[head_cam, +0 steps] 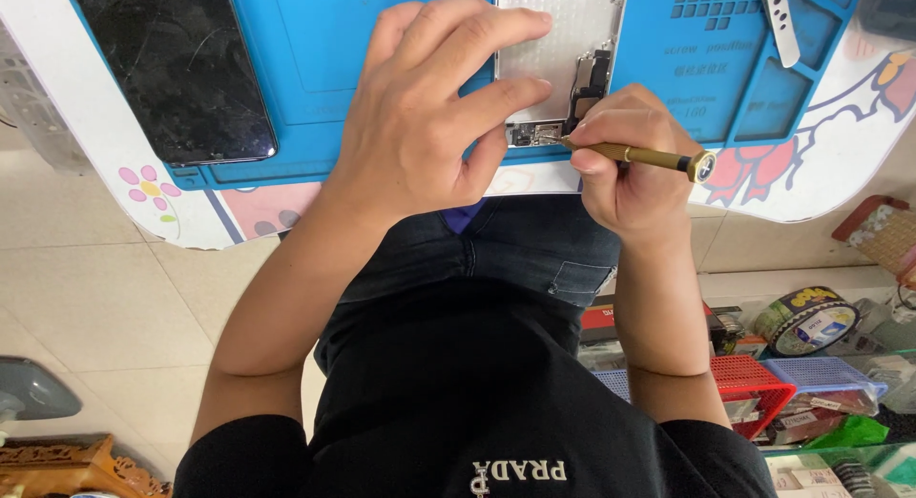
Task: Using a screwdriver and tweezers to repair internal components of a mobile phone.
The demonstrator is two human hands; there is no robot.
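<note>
At the near edge of the blue work mat (315,40) lies the opened phone body (558,50), back up, w/ its lower-end parts bared. Left hand (429,116) presses flat on it, fingers spread apart, prob. to keep it from sliding. Right hand (625,159) is closed round a brass-coloured screwdriver (634,155), tip down at the phone's bottom corner, grip low for control. A dark phone screen (176,64) lies well apart at left; white pry tool (780,21) at right.
</note>
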